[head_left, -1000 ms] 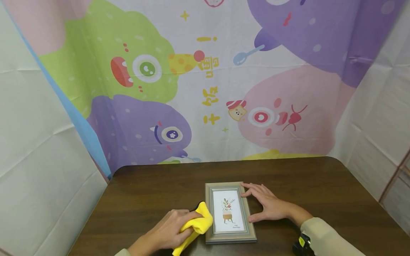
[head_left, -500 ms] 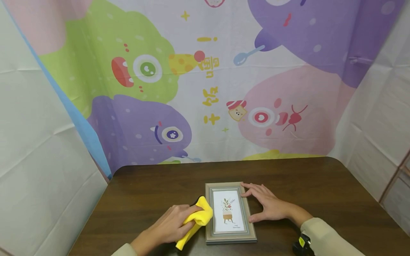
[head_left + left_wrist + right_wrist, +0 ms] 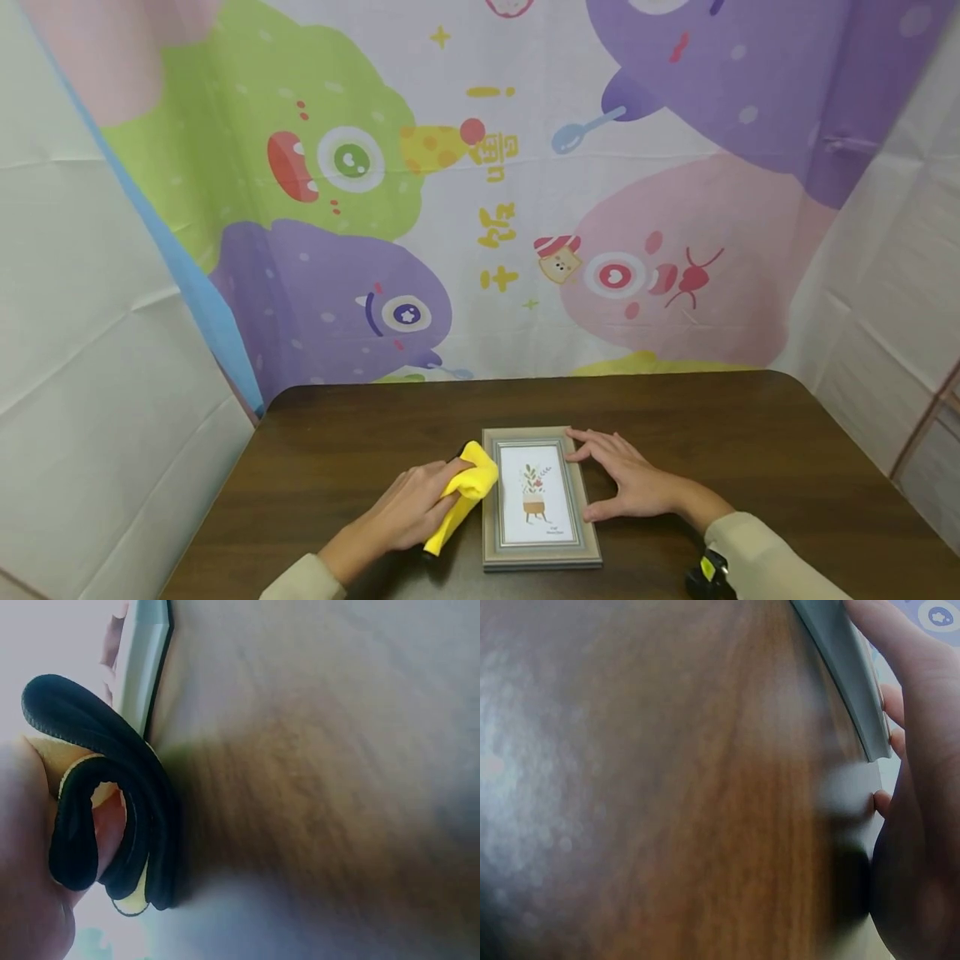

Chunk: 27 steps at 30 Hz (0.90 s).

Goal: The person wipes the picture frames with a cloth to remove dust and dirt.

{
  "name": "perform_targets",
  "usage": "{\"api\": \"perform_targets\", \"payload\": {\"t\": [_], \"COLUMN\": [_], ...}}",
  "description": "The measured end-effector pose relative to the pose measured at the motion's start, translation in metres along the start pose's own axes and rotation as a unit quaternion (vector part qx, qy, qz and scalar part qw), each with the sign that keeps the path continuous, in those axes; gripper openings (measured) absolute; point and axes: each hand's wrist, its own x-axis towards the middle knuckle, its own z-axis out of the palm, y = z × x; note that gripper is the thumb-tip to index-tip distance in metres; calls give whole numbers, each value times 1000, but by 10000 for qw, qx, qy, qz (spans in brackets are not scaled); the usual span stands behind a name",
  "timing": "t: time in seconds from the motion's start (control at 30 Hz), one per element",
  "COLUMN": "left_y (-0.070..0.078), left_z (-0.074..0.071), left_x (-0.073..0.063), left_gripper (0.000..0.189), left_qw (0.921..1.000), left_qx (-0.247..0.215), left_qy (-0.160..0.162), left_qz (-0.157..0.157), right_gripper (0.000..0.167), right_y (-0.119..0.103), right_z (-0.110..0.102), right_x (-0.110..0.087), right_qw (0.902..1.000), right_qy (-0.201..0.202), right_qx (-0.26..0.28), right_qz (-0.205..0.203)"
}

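A picture frame (image 3: 537,560) with a plant-pot print lies flat on the dark wooden table (image 3: 360,417). My left hand (image 3: 405,508) grips a folded yellow cloth (image 3: 476,483) with black edging, which meets the frame's left border. In the left wrist view the cloth's black edge (image 3: 161,825) shows as stacked folds beside the frame's side (image 3: 142,667). On the opposite side, my right hand (image 3: 633,479) has its fingers spread, fingertips touching the upper right border and thumb against the right edge lower down. The right wrist view shows the frame's grey side (image 3: 847,675) along the thumb.
Behind the table hangs a cartoon-printed curtain (image 3: 510,333). Pale cloth walls stand at the left (image 3: 90,333) and right (image 3: 885,317). A black strap device (image 3: 708,575) sits at my right wrist.
My left hand has moved the yellow cloth up along the frame's left border, away from me. The right hand and the frame have stayed in place; the head view has shifted slightly.
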Motion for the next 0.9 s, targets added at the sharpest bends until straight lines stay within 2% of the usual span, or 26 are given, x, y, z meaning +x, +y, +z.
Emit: {"api": "perform_targets", "payload": {"t": [0.5,0.7,0.9], "left_y": [-7,-12,-17], "left_z": [3,3,3], "left_x": [19,29,37], "left_gripper": [36,35,35], "left_qw": [9990,9979,9966], "left_qx": [221,103,-18], "left_qy": [78,-67,-78], "left_qz": [-389,-629,-825], "right_gripper": [71,70,70], "right_y": [0,-1,-1], "right_z": [0,1,1], "right_x": [0,-1,0], "right_qw": [10000,10000,10000], "right_qy": [40,42,40], "right_qx": [-25,-39,-42], "right_qz": [-25,-8,-15]}}
